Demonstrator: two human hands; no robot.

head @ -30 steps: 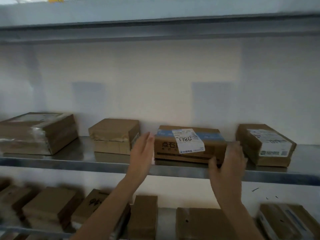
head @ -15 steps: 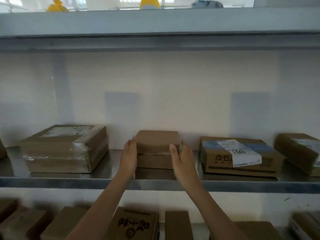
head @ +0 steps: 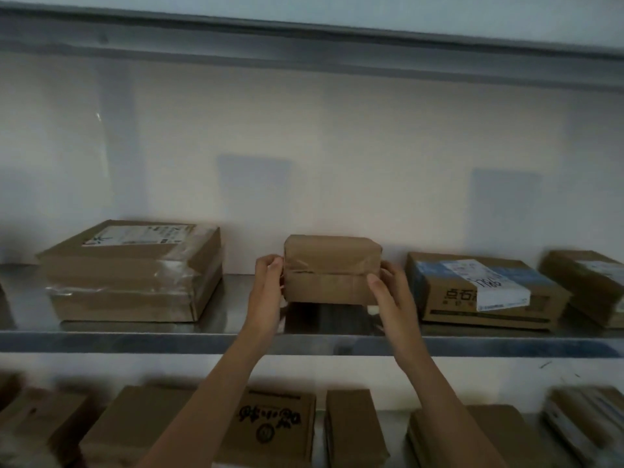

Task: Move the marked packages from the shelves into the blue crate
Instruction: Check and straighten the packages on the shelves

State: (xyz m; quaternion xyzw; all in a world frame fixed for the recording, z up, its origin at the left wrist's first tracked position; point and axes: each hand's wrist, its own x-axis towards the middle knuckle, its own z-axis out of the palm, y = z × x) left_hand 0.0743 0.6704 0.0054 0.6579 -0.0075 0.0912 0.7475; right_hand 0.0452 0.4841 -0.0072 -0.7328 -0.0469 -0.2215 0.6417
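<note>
A small plain brown taped package (head: 329, 268) is held just above the metal shelf (head: 236, 341), its front tipped up with a dark gap under it. My left hand (head: 266, 292) grips its left end and my right hand (head: 388, 295) grips its right front corner. No label shows on its visible faces. To its right lies a brown box with blue tape and a white label (head: 483, 290). A larger flat box wrapped in clear tape (head: 135, 271) lies to the left. The blue crate is out of view.
Another labelled box (head: 591, 285) sits at the shelf's far right. The lower shelf holds several brown boxes, one with black printing (head: 270, 430). An upper shelf edge (head: 304, 38) runs overhead. A white wall backs the shelf.
My hands left the blue-taped box, moved left to the small plain package, closed on its two ends and raised it off the shelf. The camera view shifted left and closer.
</note>
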